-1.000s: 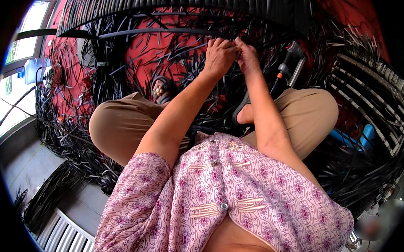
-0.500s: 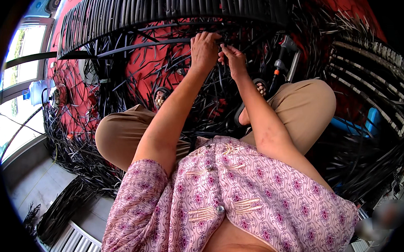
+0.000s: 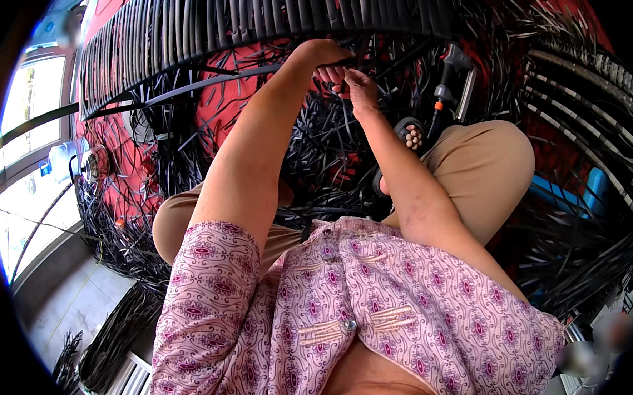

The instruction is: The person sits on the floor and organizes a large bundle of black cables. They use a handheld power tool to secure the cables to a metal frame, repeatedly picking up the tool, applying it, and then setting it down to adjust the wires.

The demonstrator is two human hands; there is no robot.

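I sit cross-legged under a curved frame woven from black cane strips. My left hand reaches up to the lower edge of the weave and its fingers curl around a black strip that runs off to the left. My right hand is just below and beside it, fingers pinching loose black strip ends that hang down. The two hands nearly touch. Exactly which strand the right fingers pinch is hard to tell among the tangle.
Heaps of loose black strips lie over a red floor all around my knees. A tool with an orange collar lies beyond my right knee. Another woven panel stands at the right, a blue object beside it. Windows at left.
Both hands have moved up and a little right toward the frame's lower edge, staying together on the strips. The view has tilted, showing more of the woven frame overhead.
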